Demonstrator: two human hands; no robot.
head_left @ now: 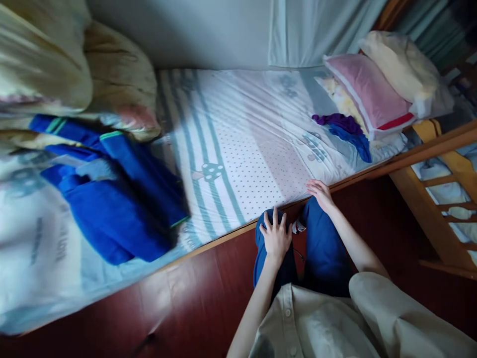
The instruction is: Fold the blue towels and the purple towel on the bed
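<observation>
Bed [219,240] fills most of the view, wooden edge facing the person, fitted with a pale sheet [261,164]: teal stripes, dots, mushroom prints, wrinkled toward the right. Floor [194,293] dark red, glossy, below the bed edge. Wall [212,35] grey-blue behind; light curtain [309,35] hanging there. Bunched bedding [119,74], yellowish, piled at the left end, blurred. Bright blue garment [115,209], green trim, crumpled on the bed just in front of that pile. Person wears a beige buttoned shirt [320,323] and blue trousers [328,253], knees up against the bed edge, near the middle of the sheet's front side. Wooden slatted frame [417,216] at far right, light cloths between the slats. Beige pillow [398,59] and pink pillow [372,89] stacked at the right end; purple cloth [341,121] and blue cloth [352,143] lie touching, just beside the pink one. Hands: left hand [276,236] palm down on left knee, fingers spread; right hand [321,194] at right knee, fingers extended, close together, tips over the sheet's edge, contact with sheet can't tell. Small striped item [298,226] between knees, unclear.
</observation>
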